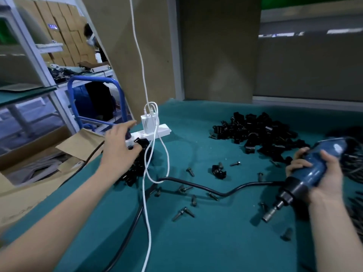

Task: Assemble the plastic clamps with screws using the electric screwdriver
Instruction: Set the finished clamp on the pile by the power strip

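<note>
We work over a green desk (pixel 216 242) with a heap of black plastic clamps (pixel 255 132) at its far right. Our right hand (pixel 332 173) wraps its fingers around the blue electric screwdriver (pixel 316 167), bit pointing down-left. Our left hand (pixel 117 144) reaches to the white power strip (pixel 155 132), its fingers against a black piece (pixel 140 143); we cannot tell whether they grip it. Screws (pixel 193 200) lie scattered between our hands.

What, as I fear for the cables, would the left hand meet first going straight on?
Probably the white power strip with its black plug, right at the left hand's fingers; depth is unclear.
</note>
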`<action>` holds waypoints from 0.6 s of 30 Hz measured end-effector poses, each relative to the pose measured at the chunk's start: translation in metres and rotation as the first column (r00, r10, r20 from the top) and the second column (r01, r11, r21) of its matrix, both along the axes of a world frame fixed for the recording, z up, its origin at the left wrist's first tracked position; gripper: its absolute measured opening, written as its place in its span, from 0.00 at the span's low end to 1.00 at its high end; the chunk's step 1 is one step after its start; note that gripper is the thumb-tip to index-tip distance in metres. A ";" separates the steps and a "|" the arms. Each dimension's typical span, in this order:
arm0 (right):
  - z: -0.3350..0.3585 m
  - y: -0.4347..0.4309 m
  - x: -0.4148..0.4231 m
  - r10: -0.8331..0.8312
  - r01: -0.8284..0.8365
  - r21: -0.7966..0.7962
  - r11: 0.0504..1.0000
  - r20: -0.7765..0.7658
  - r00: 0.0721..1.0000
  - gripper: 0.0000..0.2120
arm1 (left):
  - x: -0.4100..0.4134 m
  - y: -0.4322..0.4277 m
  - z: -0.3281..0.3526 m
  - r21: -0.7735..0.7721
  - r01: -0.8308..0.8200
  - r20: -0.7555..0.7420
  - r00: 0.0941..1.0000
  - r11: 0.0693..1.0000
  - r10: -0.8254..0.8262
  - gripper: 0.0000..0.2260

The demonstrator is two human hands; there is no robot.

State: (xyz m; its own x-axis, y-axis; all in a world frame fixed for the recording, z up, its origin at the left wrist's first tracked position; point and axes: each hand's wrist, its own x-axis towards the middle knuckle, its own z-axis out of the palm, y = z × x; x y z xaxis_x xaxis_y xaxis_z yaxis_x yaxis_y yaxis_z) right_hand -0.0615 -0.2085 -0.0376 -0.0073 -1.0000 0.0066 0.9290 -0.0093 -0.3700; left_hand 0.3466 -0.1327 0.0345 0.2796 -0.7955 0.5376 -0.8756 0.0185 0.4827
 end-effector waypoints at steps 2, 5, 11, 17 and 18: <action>0.003 -0.001 -0.002 0.006 -0.006 0.043 0.999 0.006 1.000 0.07 | -0.030 0.000 0.014 -0.298 -0.053 0.007 0.998 0.953 0.058 0.22; 0.013 0.002 0.001 0.023 -0.025 0.087 0.996 0.016 1.000 0.08 | -0.094 -0.019 0.026 -0.441 0.218 0.072 0.976 0.871 -0.207 0.17; 0.022 0.007 0.003 0.012 -0.012 0.122 0.993 -0.001 1.000 0.07 | -0.231 -0.112 0.007 0.361 0.568 0.021 0.788 0.739 -0.616 0.20; 0.024 0.009 0.005 0.004 -0.004 0.179 0.984 0.000 1.000 0.07 | -0.265 -0.171 -0.029 0.520 0.420 0.262 0.750 0.744 -0.607 0.15; 0.023 0.009 0.006 -0.002 0.004 0.191 0.982 -0.011 1.000 0.08 | -0.264 -0.175 -0.029 0.466 0.467 0.243 0.749 0.751 -0.617 0.13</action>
